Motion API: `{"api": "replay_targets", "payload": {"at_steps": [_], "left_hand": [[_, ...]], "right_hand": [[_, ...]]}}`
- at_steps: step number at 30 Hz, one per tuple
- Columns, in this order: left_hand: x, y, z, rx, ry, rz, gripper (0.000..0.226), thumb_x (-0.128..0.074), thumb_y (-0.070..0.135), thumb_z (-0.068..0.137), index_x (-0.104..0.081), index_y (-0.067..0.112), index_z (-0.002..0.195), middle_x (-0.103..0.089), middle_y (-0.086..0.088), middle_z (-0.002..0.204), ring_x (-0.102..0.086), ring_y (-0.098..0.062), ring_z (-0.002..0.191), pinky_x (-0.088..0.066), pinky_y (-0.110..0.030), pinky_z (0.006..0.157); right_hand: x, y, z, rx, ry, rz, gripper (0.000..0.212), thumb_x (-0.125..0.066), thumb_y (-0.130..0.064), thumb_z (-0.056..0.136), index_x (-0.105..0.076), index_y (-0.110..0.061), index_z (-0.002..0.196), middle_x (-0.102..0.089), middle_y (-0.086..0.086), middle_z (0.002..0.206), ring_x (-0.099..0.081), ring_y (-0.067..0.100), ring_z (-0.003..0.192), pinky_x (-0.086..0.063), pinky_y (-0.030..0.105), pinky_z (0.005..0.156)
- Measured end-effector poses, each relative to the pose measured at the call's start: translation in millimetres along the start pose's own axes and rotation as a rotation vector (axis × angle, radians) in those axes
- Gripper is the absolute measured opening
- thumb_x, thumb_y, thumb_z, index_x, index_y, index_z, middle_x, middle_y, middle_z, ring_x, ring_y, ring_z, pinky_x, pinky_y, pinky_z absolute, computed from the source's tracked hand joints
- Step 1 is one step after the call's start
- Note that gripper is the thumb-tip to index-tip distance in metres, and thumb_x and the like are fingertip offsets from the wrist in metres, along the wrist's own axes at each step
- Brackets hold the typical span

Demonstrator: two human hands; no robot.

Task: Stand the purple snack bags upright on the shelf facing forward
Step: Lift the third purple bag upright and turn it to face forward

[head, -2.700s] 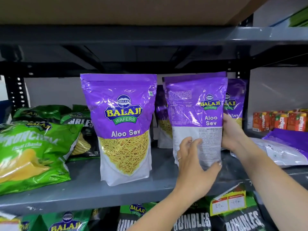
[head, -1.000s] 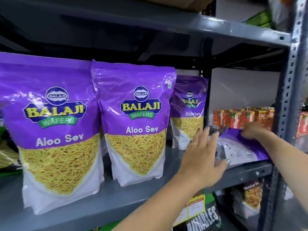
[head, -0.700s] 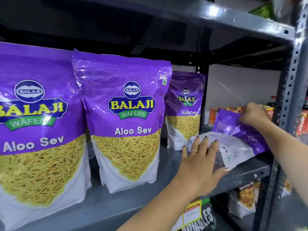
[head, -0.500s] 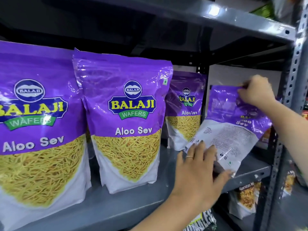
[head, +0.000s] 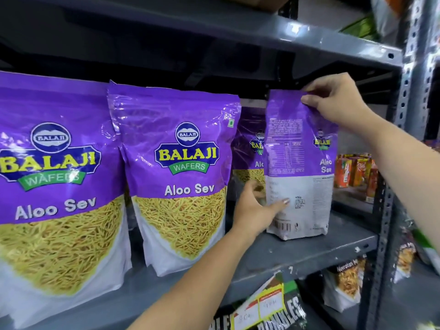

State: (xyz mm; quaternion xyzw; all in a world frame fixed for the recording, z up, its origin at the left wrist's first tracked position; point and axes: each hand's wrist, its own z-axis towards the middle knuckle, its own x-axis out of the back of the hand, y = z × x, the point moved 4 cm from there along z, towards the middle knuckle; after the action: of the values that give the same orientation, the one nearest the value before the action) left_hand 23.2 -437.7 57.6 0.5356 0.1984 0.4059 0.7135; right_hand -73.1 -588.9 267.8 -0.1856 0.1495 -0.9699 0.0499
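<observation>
Both hands are on one purple snack bag point(head: 300, 163) near the right end of the grey shelf point(head: 309, 253). Right hand point(head: 338, 101) pinches the bag's top right corner, thumb in front, fingers curled behind. Left hand point(head: 256, 208) grips the bag's lower left edge, thumb across the white panel, fingers tucked behind. Hands are well apart, one high, one low, both clamped on the same bag.

Half a second ago this bag was tilted, top leaning right, bottom lifted off the shelf. Now it stands upright with its base on the shelf board, close to the front edge. A second ago it lay flat on the shelf. The back panel faces out: small print, barcode, small logo at the right. So upright, but not facing forward.

Left of it, two big purple bags stand upright, fronts out: one in the shelf's middle point(head: 178, 175), one at the left end point(head: 54, 182), cut by the frame edge. Another purple bag point(head: 250, 148) stands further back, partly hidden by the held bag, front out. These three have not shifted since earlier frames.

Orange juice cartons point(head: 352, 170) sit behind at the right, beyond the upright post point(head: 390, 210). Below the shelf: a yellow price tag point(head: 259, 303) on dark packs, and snack packs point(head: 345, 284) at lower right.
</observation>
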Motion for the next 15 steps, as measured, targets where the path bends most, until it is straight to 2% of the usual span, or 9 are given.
{"api": "replay_targets", "payload": {"at_steps": [2,4,6,8,10,13,15], "left_hand": [[3,10,2,-0.04,-0.027,-0.029,0.091,-0.089,0.03,0.068,-0.037,0.022,0.143,-0.058,0.004,0.131,-0.054,-0.012,0.119,-0.045,-0.034,0.106],[3,19,6,-0.056,-0.098,-0.084,0.077,-0.086,0.024,0.072,-0.045,0.021,0.137,-0.064,0.002,0.126,-0.062,-0.01,0.111,-0.05,-0.035,0.101],[1,26,8,-0.086,-0.161,-0.09,0.046,-0.08,0.016,0.079,-0.06,0.017,0.121,-0.071,0.0,0.108,-0.068,-0.004,0.088,-0.057,-0.025,0.086],[2,29,9,-0.109,-0.158,-0.121,0.03,-0.076,0.011,0.083,-0.065,0.016,0.11,-0.072,-0.001,0.097,-0.067,-0.004,0.078,-0.055,-0.018,0.074],[4,28,10,-0.117,-0.134,-0.166,0.025,-0.074,0.01,0.085,-0.064,0.016,0.107,-0.071,0.001,0.092,-0.067,-0.01,0.079,-0.055,-0.02,0.072],[7,22,7,-0.097,-0.101,-0.213,0.021,-0.071,0.011,0.088,-0.061,0.017,0.106,-0.07,0.003,0.091,-0.066,-0.012,0.08,-0.055,-0.017,0.067],[10,16,4,-0.087,-0.081,-0.205,0.017,-0.068,0.015,0.091,-0.058,0.021,0.104,-0.069,0.004,0.091,-0.064,-0.013,0.082,-0.053,-0.014,0.063]], "right_hand": [[-3,0,-1,-0.03,-0.015,0.112,0.016,-0.066,-0.006,0.081,-0.072,-0.006,0.096,-0.068,-0.01,0.067,-0.05,-0.013,0.048,-0.042,0.007,0.058],[-6,-2,-1,-0.037,-0.026,0.19,0.019,-0.065,-0.003,0.083,-0.069,-0.01,0.1,-0.066,-0.02,0.054,-0.052,-0.014,0.048,-0.043,0.005,0.056],[-7,-4,0,-0.023,-0.014,0.184,0.02,-0.066,-0.006,0.083,-0.071,-0.009,0.102,-0.068,-0.012,0.065,-0.053,-0.013,0.048,-0.044,0.006,0.057],[-7,-5,1,-0.021,-0.002,0.166,0.019,-0.068,-0.008,0.081,-0.071,-0.014,0.099,-0.069,0.004,0.08,-0.053,-0.012,0.05,-0.048,0.014,0.063],[-8,-4,2,-0.019,-0.011,0.182,0.023,-0.069,-0.009,0.079,-0.07,-0.02,0.099,-0.07,0.005,0.083,-0.054,-0.012,0.053,-0.05,0.022,0.07],[-10,-8,-1,-0.017,-0.054,0.22,0.025,-0.071,-0.012,0.078,-0.071,-0.016,0.102,-0.073,-0.007,0.077,-0.058,-0.007,0.066,-0.05,0.021,0.073],[-8,-12,-10,0.048,0.012,0.133,0.038,-0.072,-0.023,0.078,-0.067,-0.012,0.115,-0.069,0.001,0.102,-0.06,0.006,0.092,-0.045,0.015,0.085]]}}
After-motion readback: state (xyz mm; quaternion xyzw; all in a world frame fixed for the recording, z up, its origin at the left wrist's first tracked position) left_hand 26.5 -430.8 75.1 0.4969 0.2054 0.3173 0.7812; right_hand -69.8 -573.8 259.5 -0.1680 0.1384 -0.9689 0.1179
